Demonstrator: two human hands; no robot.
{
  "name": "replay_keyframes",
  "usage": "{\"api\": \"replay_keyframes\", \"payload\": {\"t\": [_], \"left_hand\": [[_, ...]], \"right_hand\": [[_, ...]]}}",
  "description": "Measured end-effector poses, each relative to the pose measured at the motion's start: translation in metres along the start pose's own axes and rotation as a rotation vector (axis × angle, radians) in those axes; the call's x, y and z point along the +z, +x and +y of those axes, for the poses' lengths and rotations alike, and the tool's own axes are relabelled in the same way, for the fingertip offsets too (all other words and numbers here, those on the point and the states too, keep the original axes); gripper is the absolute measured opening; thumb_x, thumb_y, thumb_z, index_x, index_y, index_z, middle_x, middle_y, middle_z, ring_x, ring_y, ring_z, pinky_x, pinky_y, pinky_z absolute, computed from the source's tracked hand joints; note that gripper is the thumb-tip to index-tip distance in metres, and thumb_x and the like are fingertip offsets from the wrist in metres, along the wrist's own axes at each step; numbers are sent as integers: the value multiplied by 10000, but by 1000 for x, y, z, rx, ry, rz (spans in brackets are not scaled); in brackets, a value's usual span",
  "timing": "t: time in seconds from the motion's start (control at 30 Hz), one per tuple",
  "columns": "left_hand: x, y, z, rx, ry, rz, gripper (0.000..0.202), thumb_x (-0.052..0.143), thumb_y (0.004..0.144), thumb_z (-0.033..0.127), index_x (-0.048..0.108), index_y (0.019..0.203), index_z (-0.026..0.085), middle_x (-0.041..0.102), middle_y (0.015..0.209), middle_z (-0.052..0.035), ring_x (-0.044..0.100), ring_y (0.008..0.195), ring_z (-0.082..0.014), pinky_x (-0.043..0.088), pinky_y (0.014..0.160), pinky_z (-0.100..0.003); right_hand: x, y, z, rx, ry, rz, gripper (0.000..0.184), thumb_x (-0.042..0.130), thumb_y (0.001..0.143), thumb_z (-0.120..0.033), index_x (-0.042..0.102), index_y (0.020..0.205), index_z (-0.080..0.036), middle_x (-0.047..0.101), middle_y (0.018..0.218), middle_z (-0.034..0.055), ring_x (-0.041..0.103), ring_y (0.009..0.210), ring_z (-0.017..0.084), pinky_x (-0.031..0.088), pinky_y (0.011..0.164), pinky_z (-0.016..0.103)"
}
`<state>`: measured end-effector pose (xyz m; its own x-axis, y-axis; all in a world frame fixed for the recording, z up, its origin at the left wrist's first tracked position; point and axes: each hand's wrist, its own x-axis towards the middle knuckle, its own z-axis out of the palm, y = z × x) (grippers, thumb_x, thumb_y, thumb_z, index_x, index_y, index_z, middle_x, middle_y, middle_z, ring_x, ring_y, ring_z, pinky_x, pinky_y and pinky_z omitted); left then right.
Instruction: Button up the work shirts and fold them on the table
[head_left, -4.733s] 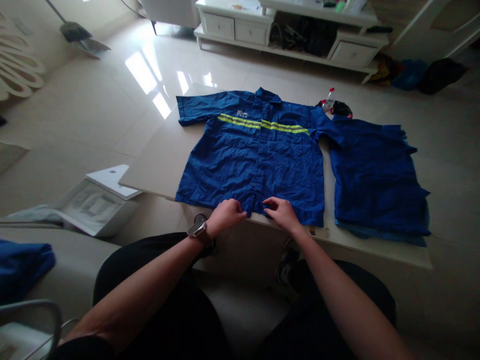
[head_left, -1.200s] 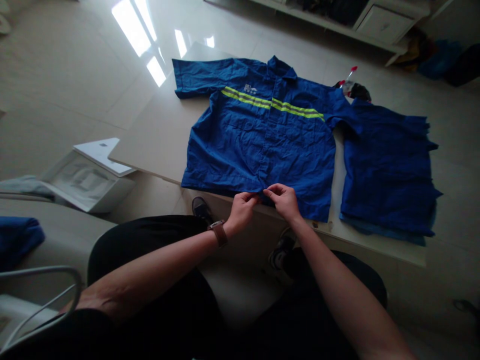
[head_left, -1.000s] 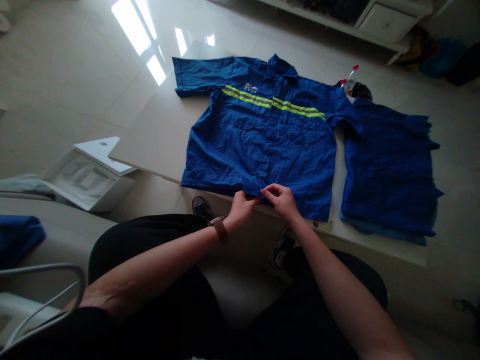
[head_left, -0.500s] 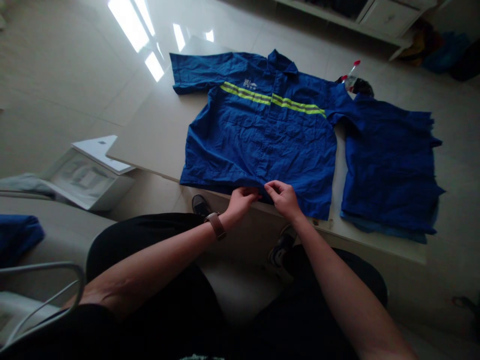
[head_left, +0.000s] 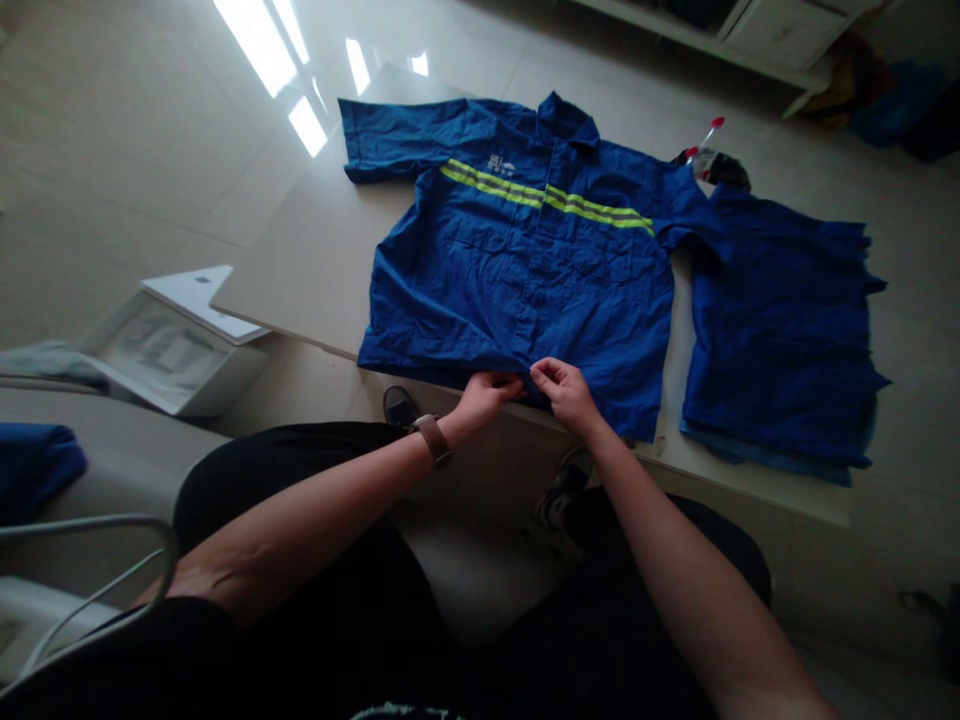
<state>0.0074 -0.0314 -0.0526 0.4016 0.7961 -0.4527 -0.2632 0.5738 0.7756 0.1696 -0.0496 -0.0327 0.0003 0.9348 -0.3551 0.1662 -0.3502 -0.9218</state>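
Across the table (head_left: 292,300) lies a blue shirt (head_left: 517,270), its hem apparently gripped by the left hand (head_left: 487,395) and right hand (head_left: 568,395).

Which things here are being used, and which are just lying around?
Being used: left hand, right hand, blue work shirt.

Just lying around: stack of blue clothes, red-topped bottle, open white box, blue bundle.
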Motion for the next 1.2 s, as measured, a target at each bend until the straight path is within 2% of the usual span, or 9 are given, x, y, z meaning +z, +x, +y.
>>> {"api": "replay_keyframes", "payload": {"t": [0.07, 0.17, 0.33, 0.53, 0.7, 0.77, 0.87, 1.0, 1.2], "left_hand": [[1, 0, 0, -53, -62, 41, 260, 858, 594, 247, 701, 749, 110, 721, 793, -72, 645, 720, -150, 521, 777, -314], [6, -4, 8, -43, -110, 114, 237, 813, 567, 192, 696, 763, 127, 719, 788, -59, 637, 700, -148, 521, 735, -307], [12, -13, 24, 8, -31, 65, 148, 781, 621, 212, 711, 714, 121, 723, 782, -76, 653, 720, -161, 518, 739, -295], [14, -15, 24, 46, -62, 61, 225, 839, 621, 263, 699, 724, 119, 704, 757, -59, 664, 727, -160, 507, 730, -286], [17, -17, 25, 67, -84, 97, 278, 867, 619, 289, 712, 772, 117, 717, 783, -61, 660, 722, -155, 509, 739, -295], [17, -17, 26, 107, -64, 86, 237, 853, 627, 264, 709, 747, 119, 716, 769, -62, 645, 718, -148, 506, 741, -290], [17, -15, 26, 178, -12, 101, 190, 834, 631, 243, 694, 700, 135, 715, 752, -59, 625, 714, -148, 505, 727, -288], [17, -11, 25, 224, 15, 130, 218, 837, 643, 279, 694, 739, 145, 712, 771, -52, 623, 720, -158, 511, 711, -300], [18, -8, 24, 210, -51, 81, 256, 851, 649, 286, 672, 757, 138, 684, 766, -41, 605, 702, -145, 502, 710, -302]], "right_hand": [[1, -1, -2, 14, 37, -13, 943, 660, 598, -950, 540, 911, -68, 474, 759, 34, 349, 664, 4, 305, 585, 118], [3, -4, -8, -9, 53, -23, 894, 671, 654, -909, 532, 925, -68, 475, 785, 37, 361, 692, 2, 325, 611, 109], [4, -3, -8, -20, 91, 17, 871, 645, 680, -895, 485, 930, -77, 481, 817, 42, 388, 720, 9, 346, 641, 106], [3, -1, -6, 33, 231, 8, 827, 687, 667, -820, 445, 968, -89, 471, 836, 35, 400, 729, 13, 381, 665, 109], [1, -5, -13, -13, 93, 10, 794, 593, 738, -838, 473, 972, -89, 468, 811, 40, 390, 703, 16, 362, 626, 111], [2, -8, -17, -39, 34, 33, 784, 640, 722, -811, 499, 981, -85, 505, 837, 47, 416, 709, 18, 364, 623, 109], [5, -14, -19, -77, -10, 109, 740, 711, 694, -747, 541, 948, -74, 553, 865, 62, 461, 734, 25, 385, 651, 110], [8, -15, -16, -89, -50, 202, 692, 673, 744, -736, 579, 881, -64, 553, 821, 68, 417, 695, 16, 337, 618, 116], [9, -7, -9, 66, 254, 126, 736, 754, 597, -705, 542, 928, -83, 570, 864, 64, 471, 703, 30, 406, 638, 133]]}}
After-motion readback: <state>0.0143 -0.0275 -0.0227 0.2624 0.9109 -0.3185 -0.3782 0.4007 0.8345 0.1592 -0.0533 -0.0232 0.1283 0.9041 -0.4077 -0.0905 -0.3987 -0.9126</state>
